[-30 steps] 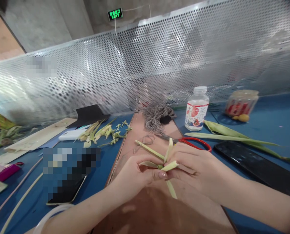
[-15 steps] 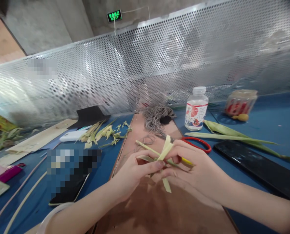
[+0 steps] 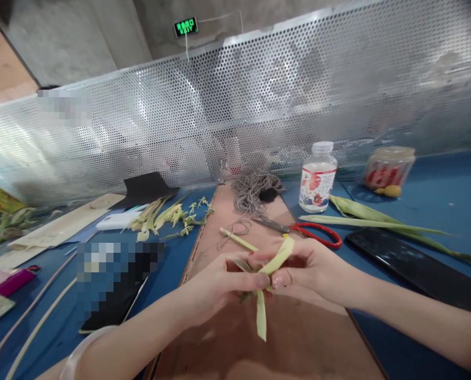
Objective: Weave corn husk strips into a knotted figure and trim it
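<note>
Over the brown board, my left hand (image 3: 225,277) pinches a small bundle of pale green leaf strips (image 3: 262,316), thumb pressed on top where they cross. One strip hangs down below the thumb, and another slants up to the right. My right hand (image 3: 312,272) is closed at the right side of the same strips, its thumb and fingers bent against them. The undersides of the fingers are hidden. Just beyond my right hand lie scissors (image 3: 318,234) with red handles. A thin green stalk (image 3: 237,240) points away from my hands toward the far left.
Grey yarn (image 3: 255,190) is heaped on the board (image 3: 283,343). To the right are a labelled bottle (image 3: 318,179), a jar (image 3: 389,166), long green leaves (image 3: 362,222) and a black phone (image 3: 410,264). Leaf pieces (image 3: 172,216) and another dark phone (image 3: 116,301) lie left. A perforated metal screen (image 3: 219,116) stands behind.
My right hand has shifted slightly and its fingers are more curled. The upper strip now leans further right, and the lower one hangs longer and straighter. More of the scissors shows.
</note>
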`<state>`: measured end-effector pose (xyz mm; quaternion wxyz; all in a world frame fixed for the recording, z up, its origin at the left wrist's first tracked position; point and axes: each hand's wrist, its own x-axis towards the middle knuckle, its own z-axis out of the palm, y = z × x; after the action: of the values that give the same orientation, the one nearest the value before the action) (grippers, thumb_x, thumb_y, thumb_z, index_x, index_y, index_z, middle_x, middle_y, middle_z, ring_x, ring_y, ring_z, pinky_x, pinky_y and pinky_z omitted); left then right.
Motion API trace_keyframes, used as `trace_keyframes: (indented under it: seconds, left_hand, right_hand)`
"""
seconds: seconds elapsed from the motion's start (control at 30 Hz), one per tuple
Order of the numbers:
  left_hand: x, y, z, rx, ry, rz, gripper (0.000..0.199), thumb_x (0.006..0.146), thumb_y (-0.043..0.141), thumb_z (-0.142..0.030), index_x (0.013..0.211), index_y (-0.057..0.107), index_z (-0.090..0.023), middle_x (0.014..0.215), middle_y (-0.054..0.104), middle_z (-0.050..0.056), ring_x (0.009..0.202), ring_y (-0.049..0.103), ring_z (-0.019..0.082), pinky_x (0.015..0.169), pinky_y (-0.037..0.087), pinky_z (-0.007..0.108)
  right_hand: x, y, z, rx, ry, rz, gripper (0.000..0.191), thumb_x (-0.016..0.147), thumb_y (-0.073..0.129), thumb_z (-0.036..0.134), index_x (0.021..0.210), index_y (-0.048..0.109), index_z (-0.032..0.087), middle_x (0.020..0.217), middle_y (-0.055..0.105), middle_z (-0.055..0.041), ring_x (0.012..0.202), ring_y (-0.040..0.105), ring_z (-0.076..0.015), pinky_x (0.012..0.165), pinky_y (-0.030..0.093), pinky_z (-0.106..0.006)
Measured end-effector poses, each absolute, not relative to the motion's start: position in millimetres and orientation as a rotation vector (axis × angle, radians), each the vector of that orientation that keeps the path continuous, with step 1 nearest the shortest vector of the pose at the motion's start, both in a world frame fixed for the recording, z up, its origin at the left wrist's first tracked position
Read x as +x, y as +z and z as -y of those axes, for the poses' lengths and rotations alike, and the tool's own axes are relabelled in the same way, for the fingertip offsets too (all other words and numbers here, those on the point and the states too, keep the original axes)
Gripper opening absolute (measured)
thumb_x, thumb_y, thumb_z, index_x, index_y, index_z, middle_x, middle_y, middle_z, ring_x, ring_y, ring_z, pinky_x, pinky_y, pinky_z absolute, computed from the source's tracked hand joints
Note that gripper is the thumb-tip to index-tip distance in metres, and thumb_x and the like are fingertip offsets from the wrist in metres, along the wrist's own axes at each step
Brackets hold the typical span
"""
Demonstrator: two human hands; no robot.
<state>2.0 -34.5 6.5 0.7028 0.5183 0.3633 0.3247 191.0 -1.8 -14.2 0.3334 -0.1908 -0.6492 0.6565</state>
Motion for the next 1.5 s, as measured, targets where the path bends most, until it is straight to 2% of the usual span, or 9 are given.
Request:
trace_keyframes:
  seconds: [0.13,0.37,0.7,0.77,0.83,0.93,1.07,1.23,1.5]
  left_hand:
    - [1,5,34,1.178,0.678,-0.781,0.011,0.071,0.07,-0.021,0.081,0.07,-0.015,0.074,0.066,0.004,0.069,0.062,0.013,0.07,0.047,0.026]
    - [-2,4,33,1.157,0.687,-0.733,0.012,0.073,0.068,-0.021,0.081,0.07,-0.011,0.077,0.067,0.006,0.068,0.063,0.014,0.066,0.048,0.024]
    - [-5,1,31,1.18,0.688,-0.702,0.024,0.076,0.067,-0.033,0.082,0.069,-0.01,0.078,0.065,0.007,0.067,0.061,0.012,0.074,0.048,0.028]
    - [-6,0,29,1.261,0.701,-0.772,0.028,0.076,0.066,-0.037,0.088,0.067,-0.012,0.083,0.065,0.008,0.072,0.061,0.014,0.073,0.048,0.03]
    - [-5,-1,29,1.398,0.796,-0.905,0.041,0.071,0.07,-0.04,0.103,0.062,-0.015,0.094,0.064,0.009,0.082,0.061,0.018,0.075,0.048,0.033]
    - [-4,1,32,1.735,1.087,-1.119,0.066,0.064,0.076,-0.037,0.122,0.049,-0.022,0.117,0.057,0.01,0.103,0.056,0.023,0.089,0.044,0.04]
    - [-2,6,39,2.2,1.233,-1.207,0.049,0.061,0.078,-0.035,0.103,0.058,-0.02,0.122,0.053,0.01,0.119,0.047,0.026,0.103,0.034,0.044]
    - [0,6,41,2.353,1.185,-1.278,0.025,0.069,0.072,-0.031,0.088,0.062,-0.019,0.118,0.054,0.01,0.113,0.051,0.024,0.099,0.039,0.043]
    - [1,5,39,2.417,1.22,-1.268,0.02,0.069,0.07,-0.027,0.085,0.065,-0.019,0.11,0.058,0.01,0.106,0.055,0.023,0.096,0.042,0.043]
  right_hand:
    - [192,-14,3,-0.47,1.56,1.724,0.018,0.068,0.076,0.03,0.082,0.073,0.02,0.082,0.066,-0.0012,0.072,0.064,-0.0128,0.068,0.053,-0.027]
    - [186,-11,13,-0.48,1.451,1.627,0.005,0.07,0.075,0.025,0.073,0.073,0.022,0.072,0.064,0.001,0.054,0.058,-0.0072,0.052,0.05,-0.02]
    - [177,-7,23,-0.601,1.417,1.547,0.014,0.074,0.071,0.029,0.065,0.07,0.019,0.065,0.063,-0.001,0.06,0.058,-0.0112,0.056,0.049,-0.023]
    - [177,-8,22,-0.645,1.355,1.554,0.014,0.076,0.069,0.029,0.066,0.069,0.019,0.067,0.063,-0.0014,0.063,0.059,-0.0119,0.059,0.049,-0.023]
    - [178,-9,20,-0.687,1.266,1.569,0.013,0.075,0.069,0.029,0.067,0.069,0.019,0.069,0.064,-0.0014,0.066,0.059,-0.0123,0.061,0.049,-0.024]
    - [178,-12,17,-0.767,1.161,1.587,0.013,0.075,0.069,0.029,0.065,0.068,0.02,0.068,0.064,-0.0008,0.066,0.057,-0.0123,0.062,0.047,-0.023]
    - [176,-14,18,-0.836,1.144,1.579,0.012,0.075,0.067,0.03,0.068,0.069,0.02,0.071,0.066,-0.0015,0.069,0.059,-0.0137,0.064,0.048,-0.025]
    - [175,-15,20,-0.744,1.177,1.578,0.013,0.075,0.067,0.028,0.065,0.067,0.02,0.073,0.066,-0.0013,0.071,0.06,-0.0136,0.066,0.049,-0.025]
    - [175,-19,16,-0.727,1.256,1.567,0.011,0.075,0.068,0.028,0.067,0.069,0.021,0.072,0.065,-0.0013,0.069,0.058,-0.0126,0.064,0.048,-0.024]
